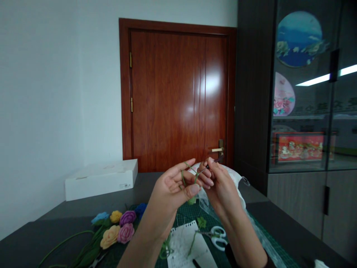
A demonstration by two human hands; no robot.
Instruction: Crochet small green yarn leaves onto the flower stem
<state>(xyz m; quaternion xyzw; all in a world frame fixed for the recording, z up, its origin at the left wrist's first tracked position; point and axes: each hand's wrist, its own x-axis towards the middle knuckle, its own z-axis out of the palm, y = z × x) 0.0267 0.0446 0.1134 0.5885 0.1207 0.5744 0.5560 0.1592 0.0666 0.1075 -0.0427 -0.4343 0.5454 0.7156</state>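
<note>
My left hand (173,186) is raised above the table, with green yarn (183,178) looped round its fingers and pinched between thumb and fingertip. My right hand (220,182) grips a thin crochet hook (203,171) with a dark handle. The hook's tip meets the yarn close to my left fingertips, where a small loop sits. Below the hands lie a green crocheted leaf (201,222) and a loose tangle of green yarn (165,247), partly hidden by my left forearm.
A sheet of spiral-torn paper (192,243), a black pen (196,263) and white-handled scissors (218,237) lie on a green cutting mat (279,242). Crocheted flowers (126,233) are at left, a white box (102,180) behind them. A white bag (234,176) lies beyond my right hand.
</note>
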